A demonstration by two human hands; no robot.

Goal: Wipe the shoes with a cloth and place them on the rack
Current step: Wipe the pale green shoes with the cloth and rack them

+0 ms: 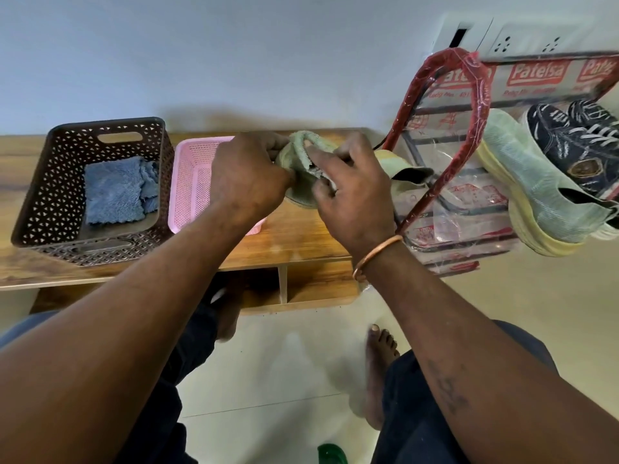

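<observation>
The shoe (407,182), pale green, is held just right of the pink basket (191,182), low over the worktop (294,236); whether it touches the wood cannot be told. Its heel opening points away from the basket. A green cloth (301,147) is bunched over its front end. The left hand (246,182) reaches in over the basket's right edge, back of the hand up, and grips the shoe's front. Its fingers are curled under and mostly hidden. The right hand (355,202) comes in from the far side, wrist bent, with a copper bangle (375,254) on it. Its fingers (321,159) are curled and pinch the cloth against the shoe.

Further right of the basket stands the rack (475,82), red-framed and wrapped in plastic. It carries a matching green shoe (536,195) and dark sneakers (576,149). Left of the basket, touching it, is a brown basket (43,195) holding blue cloths (114,189).
</observation>
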